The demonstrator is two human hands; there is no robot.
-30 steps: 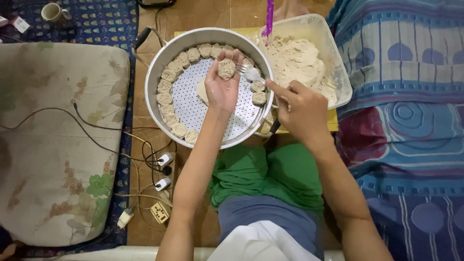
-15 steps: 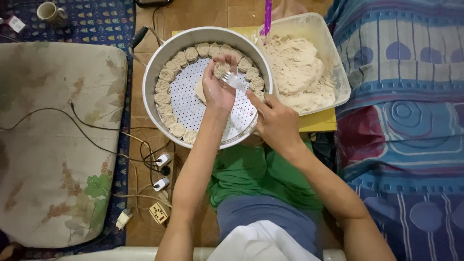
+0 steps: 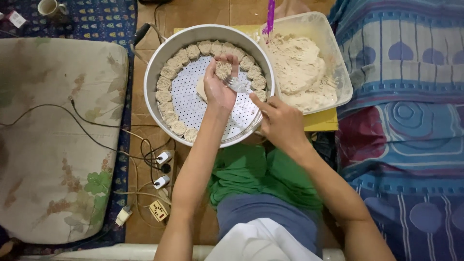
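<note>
Overhead view, looking down at a seated person working on the floor. The left hand [image 3: 220, 87] is cupping a small, pale, pleated dumpling [image 3: 223, 69], its grip closing loosely around the piece, fingers curling upward above the middle of the pan. The right hand [image 3: 280, 123] is pinching the handle of a metal fork [image 3: 237, 85], its grip closing tight on the handle, and the tines are lying against the dumpling in the left palm.

Below both hands a round, shiny metal steamer pan [image 3: 157, 72] is sitting on the brown tiled floor [image 3: 145, 130]. A white perforated tray [image 3: 191, 104], dotted with small holes, is lining its base. A ring of finished dumplings [image 3: 169, 87], beige and crimped, is running around the inner wall, each piece touching the next.

Just beside the pan, on its right, a translucent, rounded-rectangular plastic tub [image 3: 333, 53] is holding a lumpy, moist, cream-coloured mound of filling [image 3: 297, 67]. A purple handle [image 3: 269, 17] is standing up in the filling at the tub's far edge. A flat yellow board [image 3: 321, 123] is showing under the tub.

At the left a faded, floral-printed cushion [image 3: 58, 140] is lying, with thin cables [image 3: 96, 135] crossing it toward white plugs [image 3: 163, 169]. A ceramic mug [image 3: 50, 8] is standing at the upper left on a blue patterned mat [image 3: 108, 19]. A striped blue fabric [image 3: 411, 96] is covering the right side.
</note>
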